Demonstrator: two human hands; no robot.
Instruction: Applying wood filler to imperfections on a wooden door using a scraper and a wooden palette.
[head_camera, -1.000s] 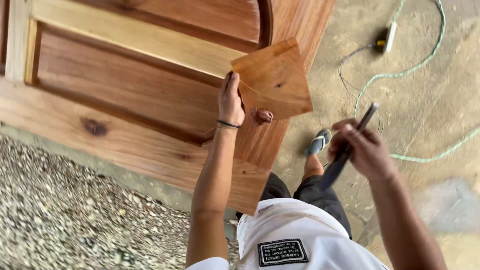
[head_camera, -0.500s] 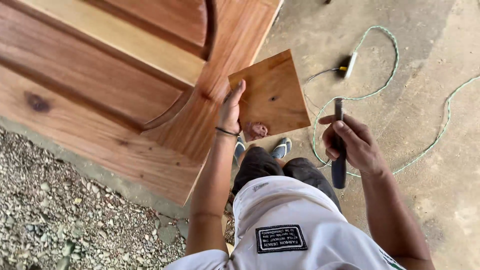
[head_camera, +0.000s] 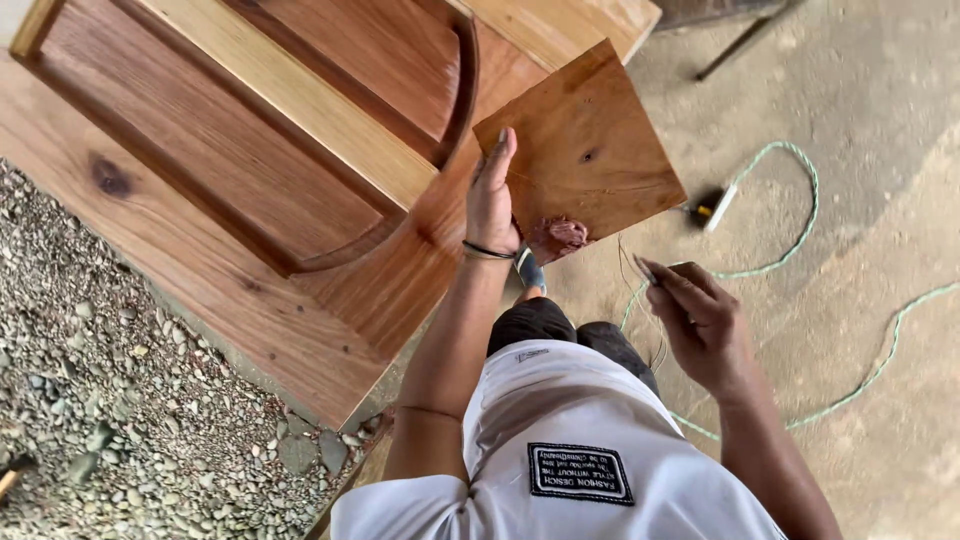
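The left hand (head_camera: 492, 200) grips the square board (head_camera: 585, 150), now higher, at centre frame. The right hand (head_camera: 700, 325), lower right, has curled half shut; whether it holds anything now, I cannot tell.

The left hand (head_camera: 492, 200) held a square wooden board (head_camera: 585, 150) bearing a reddish putty lump (head_camera: 557, 237) above the panelled door (head_camera: 250, 170); the right hand (head_camera: 705, 325) hung curled nearby.

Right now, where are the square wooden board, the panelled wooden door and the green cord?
square wooden board (head_camera: 585, 150), head view, middle of its face.
panelled wooden door (head_camera: 200, 170), head view, recessed panel.
green cord (head_camera: 790, 150), head view, top of loop on concrete.
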